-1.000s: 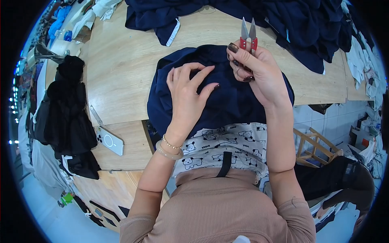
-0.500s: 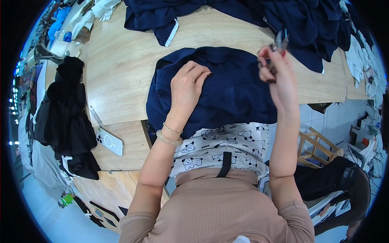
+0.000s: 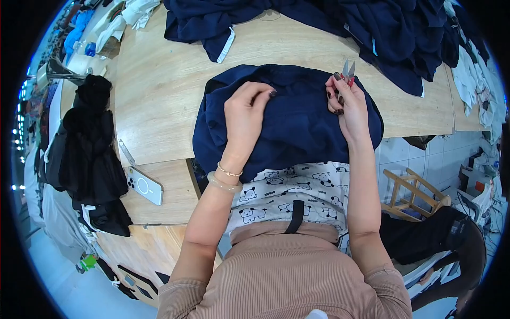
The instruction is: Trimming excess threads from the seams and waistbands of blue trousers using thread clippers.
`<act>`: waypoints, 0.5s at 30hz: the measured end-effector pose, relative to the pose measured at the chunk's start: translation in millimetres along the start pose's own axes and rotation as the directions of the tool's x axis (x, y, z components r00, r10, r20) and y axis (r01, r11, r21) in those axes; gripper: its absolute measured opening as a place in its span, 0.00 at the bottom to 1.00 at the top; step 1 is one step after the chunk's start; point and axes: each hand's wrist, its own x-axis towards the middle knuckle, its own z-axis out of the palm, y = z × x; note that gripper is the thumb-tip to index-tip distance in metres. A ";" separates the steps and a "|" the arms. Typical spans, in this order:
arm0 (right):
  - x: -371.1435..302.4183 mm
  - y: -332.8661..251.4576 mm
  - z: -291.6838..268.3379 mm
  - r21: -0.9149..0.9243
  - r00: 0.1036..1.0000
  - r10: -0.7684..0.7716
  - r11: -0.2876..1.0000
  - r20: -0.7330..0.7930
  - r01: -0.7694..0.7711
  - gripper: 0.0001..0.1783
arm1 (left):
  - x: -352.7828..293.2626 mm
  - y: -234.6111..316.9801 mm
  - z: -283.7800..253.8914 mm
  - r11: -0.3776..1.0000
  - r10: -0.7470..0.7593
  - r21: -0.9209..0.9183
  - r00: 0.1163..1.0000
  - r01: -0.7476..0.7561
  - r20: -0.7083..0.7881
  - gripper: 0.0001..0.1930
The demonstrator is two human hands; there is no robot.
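A navy garment (image 3: pixel 297 122) lies bunched over the table's near edge and onto my lap. On its left part rests my left hand (image 3: pixel 245 114), thumb and forefinger pinched together at the cloth; the fingertips partly hide what they grip. My right hand (image 3: pixel 350 103) is held above the garment's right side, closed around a pair of thread snips (image 3: pixel 348 72) with red handles. The two blades point away from me and stand apart, touching no cloth.
More navy garments (image 3: pixel 393 37) are heaped along the far side of the wooden table (image 3: pixel 154 101). To the left are a phone (image 3: pixel 144 186), a grey blade-shaped tool (image 3: pixel 126 152) and black cloth (image 3: pixel 90 154). A wooden stool (image 3: pixel 411 191) stands at lower right.
My right hand has moved left and slightly nearer with the snips, whose blades now show clearly apart. My left hand has stayed almost in place on the garment.
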 end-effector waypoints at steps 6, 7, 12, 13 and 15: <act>0.7 -3.4 0.7 -0.081 0.999 -0.027 0.996 0.017 0.028 0.17 | 6.6 3.8 -18.7 0.876 -0.205 -0.427 0.974 0.226 0.095 0.06; 0.0 -5.1 2.7 -0.082 0.999 -0.026 0.996 0.019 0.028 0.17 | 7.6 3.5 -18.9 0.875 -0.206 -0.428 0.974 0.226 0.093 0.06; -6.9 -10.6 18.1 -0.489 0.970 -0.213 0.837 0.119 0.244 0.14 | 9.2 5.3 -17.6 0.835 -0.231 -0.478 0.963 0.271 0.141 0.06; -8.2 -8.8 20.3 -0.542 0.953 -0.257 0.784 0.162 0.304 0.11 | 9.9 5.6 -17.0 0.834 -0.232 -0.479 0.962 0.272 0.143 0.06; -14.9 -16.6 28.6 -0.667 0.918 -0.301 0.631 0.259 0.396 0.08 | 11.6 5.7 -16.5 0.805 -0.255 -0.509 0.953 0.303 0.164 0.07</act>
